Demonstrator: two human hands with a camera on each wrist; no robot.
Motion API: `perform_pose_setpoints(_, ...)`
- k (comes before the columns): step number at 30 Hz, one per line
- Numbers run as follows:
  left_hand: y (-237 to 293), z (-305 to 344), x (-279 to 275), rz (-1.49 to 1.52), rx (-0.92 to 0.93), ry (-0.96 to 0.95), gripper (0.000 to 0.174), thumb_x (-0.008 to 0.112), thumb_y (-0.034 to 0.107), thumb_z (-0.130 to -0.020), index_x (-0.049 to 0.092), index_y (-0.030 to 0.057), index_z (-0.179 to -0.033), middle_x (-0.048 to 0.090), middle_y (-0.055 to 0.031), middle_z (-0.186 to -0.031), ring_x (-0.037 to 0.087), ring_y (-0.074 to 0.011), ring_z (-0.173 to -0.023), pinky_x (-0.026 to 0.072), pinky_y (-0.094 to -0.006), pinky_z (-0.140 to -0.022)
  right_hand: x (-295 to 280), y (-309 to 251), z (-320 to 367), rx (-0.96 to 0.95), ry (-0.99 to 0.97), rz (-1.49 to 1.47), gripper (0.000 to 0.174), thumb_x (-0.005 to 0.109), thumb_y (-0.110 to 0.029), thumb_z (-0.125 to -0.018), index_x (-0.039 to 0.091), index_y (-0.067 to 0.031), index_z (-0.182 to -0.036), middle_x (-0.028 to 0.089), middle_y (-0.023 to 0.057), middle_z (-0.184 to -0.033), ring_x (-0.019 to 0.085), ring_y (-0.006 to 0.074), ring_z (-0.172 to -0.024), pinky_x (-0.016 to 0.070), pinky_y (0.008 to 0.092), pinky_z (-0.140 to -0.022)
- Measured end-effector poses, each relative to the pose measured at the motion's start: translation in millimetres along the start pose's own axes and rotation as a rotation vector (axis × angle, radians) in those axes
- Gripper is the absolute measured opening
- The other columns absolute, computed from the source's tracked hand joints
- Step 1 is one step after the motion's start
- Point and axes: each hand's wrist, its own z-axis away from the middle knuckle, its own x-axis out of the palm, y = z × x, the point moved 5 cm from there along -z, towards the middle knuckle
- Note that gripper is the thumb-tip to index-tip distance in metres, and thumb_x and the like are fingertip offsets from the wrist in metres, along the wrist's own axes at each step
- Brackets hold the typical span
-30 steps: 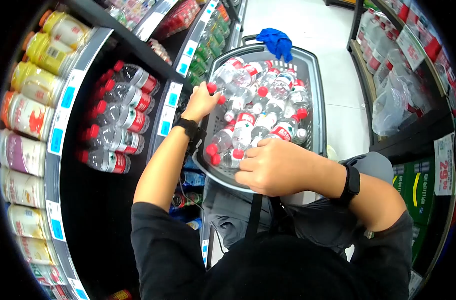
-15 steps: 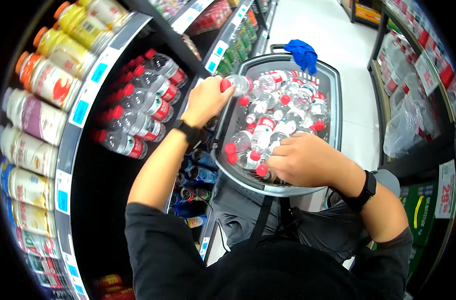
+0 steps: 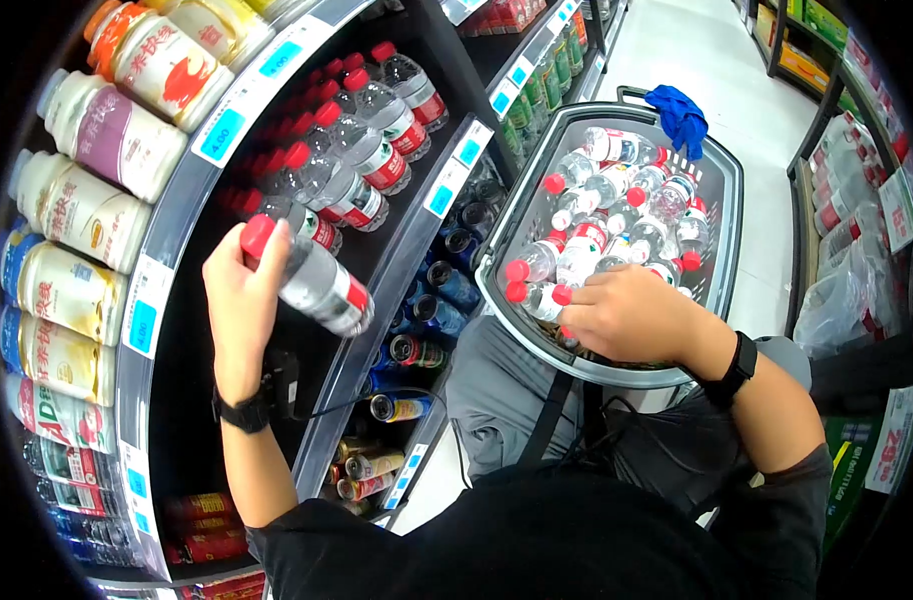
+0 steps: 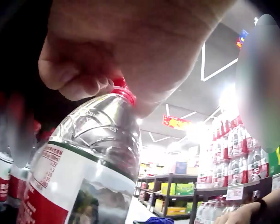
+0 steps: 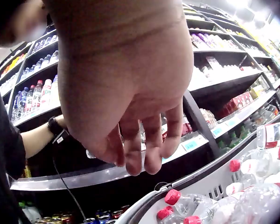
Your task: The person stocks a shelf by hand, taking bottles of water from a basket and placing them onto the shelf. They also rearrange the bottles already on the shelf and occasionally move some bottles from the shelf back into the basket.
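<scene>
My left hand grips a clear water bottle by its red cap, in front of the shelf. The bottle hangs tilted, its base toward the shelf edge; its red and white label shows close up in the left wrist view. Behind it, rows of matching bottles stand on the dark shelf. Over the near side of the grey basket, my right hand hangs above the heaped water bottles. In the right wrist view its fingers are loosely bent around nothing.
Price tags line the shelf edge. White-capped and orange-capped drink bottles stand at far left, cans on the lower shelf. A blue cloth drapes over the basket's far rim. Bottle packs fill the right-hand rack.
My left hand has lifted a bottle from the basket's left side and carried it left to the shelf. The head view has swung left. My right hand has stayed over the basket's near side.
</scene>
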Motion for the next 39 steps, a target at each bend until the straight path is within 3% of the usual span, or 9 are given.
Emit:
perform_pose_setpoints(8, -62, -44, 23, -0.128, -0.040, -0.020, 0.042, 0.067, 0.039, -0.092, 0.066, -0.0035, -0.089, 0.064, -0.0171, -0.075, 0.058, -0.0263, -0.067, 0.0459, -0.0377, -0.067, -1, 12, -2, 0.003, 0.016, -0.024, 0.011, 0.064, -0.015, -0.078, 0.056, -0.0080, -0.077, 0.061, 0.0084, -0.072, 0.065, 0.0302, -0.071, 0.0525, 0.0425, -0.063)
perform_pose_setpoints(12, -76, -57, 31, -0.144, -0.051, -0.047, 0.044, 0.068, 0.041, -0.091, 0.066, -0.0030, -0.095, 0.066, -0.0179, -0.079, 0.061, -0.0268, -0.071, 0.0469, -0.0386, -0.070, -1, 14, 1, 0.025, 0.004, -0.038, 0.012, 0.065, -0.015, -0.077, 0.056, -0.0077, -0.077, 0.061, 0.0090, -0.072, 0.065, 0.0308, -0.072, 0.0524, 0.0425, -0.063)
perform_pose_setpoints(15, -82, -63, 28, -0.202, -0.029, -0.029, 0.040, 0.067, 0.037, -0.093, 0.066, -0.0034, -0.091, 0.064, -0.0110, -0.075, 0.059, -0.0174, -0.071, 0.0456, -0.0328, -0.068, -1, 14, 1, 0.026, -0.013, -0.032, 0.012, 0.065, -0.016, -0.077, 0.056, -0.0077, -0.078, 0.061, 0.0089, -0.072, 0.065, 0.0305, -0.072, 0.0524, 0.0426, -0.063)
perform_pose_setpoints(18, -95, -62, 28, -0.214, -0.186, -0.134, 0.048, 0.070, 0.043, -0.089, 0.064, -0.0018, -0.102, 0.065, -0.0176, -0.084, 0.062, -0.0265, -0.075, 0.0472, -0.0382, -0.071, -3, 14, 3, 0.027, 0.007, -0.040, 0.013, 0.065, -0.016, -0.077, 0.056, -0.0076, -0.078, 0.061, 0.0089, -0.072, 0.066, 0.0309, -0.071, 0.0523, 0.0429, -0.062)
perform_pose_setpoints(21, -65, -51, 20, -0.360, -0.042, 0.012, 0.058, 0.073, 0.045, -0.086, 0.055, -0.0002, -0.118, 0.053, -0.0106, -0.075, 0.054, -0.0238, -0.069, 0.0447, -0.0387, -0.065, -2, 15, 2, 0.034, -0.007, -0.043, 0.012, 0.064, -0.017, -0.078, 0.057, -0.0078, -0.077, 0.062, 0.0091, -0.071, 0.066, 0.0315, -0.070, 0.0525, 0.0434, -0.061)
perform_pose_setpoints(24, -14, -34, 26, -0.223, 0.141, 0.134, 0.034, 0.072, 0.025, -0.090, 0.058, 0.0001, -0.109, 0.046, -0.0026, -0.064, 0.044, -0.0111, -0.059, 0.0364, -0.0305, -0.054, 15, 18, 7, 0.089, -0.016, 0.011, 0.010, 0.066, -0.015, -0.077, 0.061, -0.0074, -0.081, 0.060, 0.0050, -0.072, 0.063, 0.0278, -0.071, 0.0499, 0.0418, -0.063)
perform_pose_setpoints(27, 40, -10, 71, 0.062, 0.278, -0.109, 0.015, 0.068, 0.014, -0.093, 0.063, 0.0021, -0.100, 0.046, 0.0044, -0.060, 0.040, -0.0047, -0.057, 0.0300, -0.0244, -0.051, 25, 13, 10, 0.134, -0.079, 0.001, 0.010, 0.063, -0.016, -0.078, 0.063, -0.0074, -0.082, 0.064, 0.0074, -0.073, 0.067, 0.0294, -0.072, 0.0527, 0.0415, -0.066)
perform_pose_setpoints(32, 97, 7, 184, 0.044, 0.421, -0.609, 0.022, 0.071, 0.022, -0.088, 0.062, 0.0024, -0.094, 0.054, -0.0089, -0.066, 0.052, -0.0250, -0.060, 0.0422, -0.0369, -0.056, 51, 9, 21, 0.187, -0.372, 0.033, 0.012, 0.060, -0.017, -0.080, 0.068, -0.0079, -0.082, 0.068, 0.0099, -0.077, 0.070, 0.0307, -0.076, 0.0550, 0.0412, -0.066)
perform_pose_setpoints(39, 116, -35, 364, 0.058, 0.766, -0.544, 0.041, 0.072, 0.021, -0.085, 0.061, 0.0021, -0.119, 0.059, -0.0165, -0.116, 0.059, -0.0348, -0.109, 0.0488, -0.0414, -0.092, 33, -2, 34, 0.331, -0.419, 0.001, 0.011, 0.063, -0.018, -0.080, 0.069, -0.0130, -0.087, 0.070, 0.0065, -0.086, 0.071, 0.0267, -0.085, 0.0519, 0.0413, -0.074)
